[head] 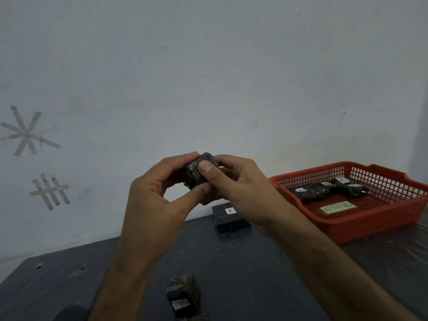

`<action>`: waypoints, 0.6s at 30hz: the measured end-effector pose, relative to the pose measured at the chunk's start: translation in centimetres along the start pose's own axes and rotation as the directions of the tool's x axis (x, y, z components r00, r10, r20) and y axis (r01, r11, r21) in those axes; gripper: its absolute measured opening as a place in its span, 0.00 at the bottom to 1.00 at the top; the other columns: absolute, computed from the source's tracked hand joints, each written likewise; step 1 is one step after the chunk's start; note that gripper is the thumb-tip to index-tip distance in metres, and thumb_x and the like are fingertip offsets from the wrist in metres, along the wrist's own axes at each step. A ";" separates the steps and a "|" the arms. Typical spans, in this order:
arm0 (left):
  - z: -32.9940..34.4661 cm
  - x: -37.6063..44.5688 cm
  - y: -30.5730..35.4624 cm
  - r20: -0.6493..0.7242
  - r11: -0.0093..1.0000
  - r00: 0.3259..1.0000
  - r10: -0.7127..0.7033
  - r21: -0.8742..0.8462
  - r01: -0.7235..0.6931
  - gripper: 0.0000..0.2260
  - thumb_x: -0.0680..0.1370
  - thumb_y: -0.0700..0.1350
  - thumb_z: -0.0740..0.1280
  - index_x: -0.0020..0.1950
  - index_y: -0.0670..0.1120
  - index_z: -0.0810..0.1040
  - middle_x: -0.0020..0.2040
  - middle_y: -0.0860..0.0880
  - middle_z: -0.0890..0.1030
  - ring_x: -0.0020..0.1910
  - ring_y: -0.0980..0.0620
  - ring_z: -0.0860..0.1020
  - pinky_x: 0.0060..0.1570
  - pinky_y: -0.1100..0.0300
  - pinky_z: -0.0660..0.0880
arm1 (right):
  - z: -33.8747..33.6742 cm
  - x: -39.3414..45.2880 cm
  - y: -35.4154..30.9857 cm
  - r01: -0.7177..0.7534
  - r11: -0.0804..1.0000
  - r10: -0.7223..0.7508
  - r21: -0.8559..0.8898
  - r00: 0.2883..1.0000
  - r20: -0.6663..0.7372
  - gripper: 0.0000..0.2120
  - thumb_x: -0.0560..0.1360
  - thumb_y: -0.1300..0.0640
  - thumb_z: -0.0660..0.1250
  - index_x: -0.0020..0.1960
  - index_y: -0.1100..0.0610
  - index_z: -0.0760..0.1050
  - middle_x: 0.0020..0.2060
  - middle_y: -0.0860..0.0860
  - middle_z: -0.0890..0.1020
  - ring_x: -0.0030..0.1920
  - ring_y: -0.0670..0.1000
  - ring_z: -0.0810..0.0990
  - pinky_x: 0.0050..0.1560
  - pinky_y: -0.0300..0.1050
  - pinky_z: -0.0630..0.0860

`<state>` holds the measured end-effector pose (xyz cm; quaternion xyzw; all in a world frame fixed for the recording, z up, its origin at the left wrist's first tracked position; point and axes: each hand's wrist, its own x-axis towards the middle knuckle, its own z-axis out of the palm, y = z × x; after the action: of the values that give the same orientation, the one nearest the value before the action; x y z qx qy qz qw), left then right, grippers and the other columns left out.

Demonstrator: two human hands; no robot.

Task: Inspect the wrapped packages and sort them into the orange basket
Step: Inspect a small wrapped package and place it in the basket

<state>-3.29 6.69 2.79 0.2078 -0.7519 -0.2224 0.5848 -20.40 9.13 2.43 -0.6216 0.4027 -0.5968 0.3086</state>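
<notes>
A small dark wrapped package (194, 176) is raised in front of the wall, above the table. My left hand (159, 193) pinches it from the left and below, and my right hand (234, 184) grips it from the right with the thumb pressed on its front. The orange basket (379, 218) stands on the table at the right and holds several dark wrapped packages (328, 189) with white labels, plus a green paper tag. Another wrapped package (184, 295) lies on the table near the front edge, between my forearms.
A dark block (229, 220) with a white label marked A sits at the back of the dark table (243, 274), partly behind my right wrist. Strips of tape (27, 133) are stuck on the pale wall at the left.
</notes>
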 end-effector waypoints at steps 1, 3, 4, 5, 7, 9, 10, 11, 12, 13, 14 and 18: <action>-0.1 0.0 0.0 -0.009 1.000 1.000 -0.001 -0.004 0.001 0.22 0.69 0.49 0.78 0.63 0.53 0.84 0.56 0.60 0.87 0.58 0.56 0.85 0.57 0.67 0.80 | 0.2 0.0 0.0 0.011 1.000 -0.011 -0.009 1.000 -0.009 0.16 0.83 0.49 0.67 0.64 0.58 0.82 0.47 0.57 0.89 0.44 0.55 0.90 0.58 0.57 0.85; -0.3 0.0 0.0 -0.010 1.000 1.000 -0.012 -0.006 0.012 0.21 0.69 0.48 0.78 0.62 0.55 0.83 0.55 0.61 0.87 0.56 0.58 0.86 0.56 0.68 0.80 | 0.4 -0.2 0.0 0.014 0.999 -0.015 -0.029 0.999 -0.033 0.16 0.83 0.49 0.67 0.64 0.58 0.82 0.45 0.56 0.90 0.42 0.54 0.90 0.56 0.55 0.86; -0.3 0.0 0.0 -0.010 1.000 1.000 -0.016 -0.006 0.016 0.21 0.69 0.48 0.78 0.62 0.55 0.83 0.55 0.61 0.87 0.56 0.58 0.86 0.55 0.68 0.80 | 0.4 -0.2 0.0 0.014 0.999 -0.015 -0.034 0.999 -0.042 0.16 0.83 0.49 0.68 0.63 0.58 0.82 0.45 0.56 0.90 0.41 0.54 0.90 0.54 0.53 0.86; -0.3 0.0 0.0 -0.012 1.000 1.000 -0.019 -0.005 0.019 0.20 0.70 0.47 0.78 0.62 0.56 0.83 0.55 0.61 0.87 0.56 0.58 0.86 0.55 0.68 0.80 | 0.4 -0.2 0.0 0.013 0.999 -0.014 -0.033 0.999 -0.049 0.15 0.82 0.49 0.68 0.63 0.58 0.82 0.44 0.56 0.90 0.41 0.54 0.90 0.53 0.51 0.87; -0.2 0.0 0.0 -0.018 0.999 0.999 -0.034 -0.014 0.033 0.20 0.70 0.47 0.78 0.61 0.56 0.84 0.55 0.60 0.88 0.55 0.57 0.86 0.55 0.66 0.81 | 0.1 -0.2 -0.1 -0.003 1.000 0.002 -0.008 0.999 -0.042 0.15 0.82 0.48 0.68 0.61 0.58 0.83 0.43 0.56 0.90 0.40 0.55 0.90 0.50 0.49 0.87; -0.1 0.0 0.1 -0.017 0.997 0.998 -0.067 -0.040 0.066 0.20 0.70 0.49 0.77 0.61 0.54 0.84 0.53 0.58 0.88 0.54 0.55 0.87 0.54 0.65 0.82 | -0.2 -0.2 -0.4 -0.037 0.999 0.037 0.027 0.999 0.001 0.18 0.80 0.45 0.68 0.59 0.58 0.84 0.43 0.57 0.89 0.40 0.58 0.90 0.48 0.50 0.87; -0.1 0.0 0.2 -0.015 0.995 0.996 -0.086 -0.052 0.085 0.19 0.70 0.50 0.76 0.61 0.53 0.85 0.52 0.57 0.89 0.52 0.55 0.87 0.53 0.64 0.82 | -0.3 -0.2 -0.7 -0.059 0.998 0.059 0.035 0.998 0.025 0.21 0.79 0.42 0.67 0.57 0.58 0.85 0.43 0.57 0.89 0.41 0.58 0.89 0.48 0.50 0.87; 0.1 0.0 0.3 -0.017 0.992 0.994 -0.107 -0.066 0.106 0.18 0.70 0.51 0.75 0.60 0.52 0.85 0.51 0.56 0.89 0.51 0.55 0.88 0.51 0.64 0.83 | -0.5 -0.2 -0.9 -0.078 0.996 0.076 0.039 0.996 0.048 0.24 0.78 0.39 0.65 0.56 0.58 0.85 0.43 0.56 0.89 0.41 0.58 0.89 0.47 0.49 0.86; 0.2 0.0 0.4 -0.029 0.988 0.991 -0.133 -0.085 0.131 0.17 0.72 0.51 0.74 0.59 0.51 0.85 0.50 0.56 0.89 0.50 0.55 0.88 0.50 0.64 0.83 | -0.7 -0.3 -1.2 -0.089 0.995 0.086 0.046 0.994 0.070 0.25 0.78 0.38 0.63 0.55 0.58 0.85 0.43 0.56 0.89 0.41 0.57 0.89 0.46 0.48 0.86; 0.4 0.1 0.4 -0.047 0.982 0.985 -0.164 -0.105 0.159 0.15 0.73 0.52 0.72 0.58 0.50 0.86 0.49 0.55 0.89 0.50 0.56 0.88 0.50 0.65 0.83 | -0.9 -0.2 -1.3 -0.088 0.995 0.083 0.051 0.992 0.091 0.24 0.79 0.38 0.63 0.55 0.57 0.85 0.44 0.56 0.89 0.42 0.57 0.88 0.46 0.48 0.86; 0.5 0.1 0.4 -0.063 0.975 0.978 -0.197 -0.118 0.189 0.13 0.74 0.52 0.70 0.56 0.50 0.86 0.48 0.55 0.89 0.49 0.56 0.88 0.49 0.64 0.83 | -1.1 -0.2 -1.4 -0.077 0.996 0.071 0.050 0.992 0.106 0.21 0.80 0.41 0.64 0.56 0.56 0.85 0.45 0.56 0.89 0.43 0.59 0.88 0.48 0.50 0.86; 0.9 0.1 0.2 -0.087 0.954 0.953 -0.292 -0.091 0.284 0.12 0.78 0.55 0.67 0.51 0.52 0.88 0.43 0.53 0.89 0.43 0.54 0.87 0.42 0.61 0.84 | -1.8 0.2 -1.0 -0.041 0.999 0.038 0.033 0.995 0.088 0.14 0.82 0.59 0.69 0.67 0.59 0.79 0.49 0.60 0.88 0.46 0.57 0.89 0.50 0.49 0.87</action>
<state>-4.19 6.86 2.79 0.3032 -0.6744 -0.3236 0.5903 -22.03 9.63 3.52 -0.6336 0.3907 -0.5697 0.3485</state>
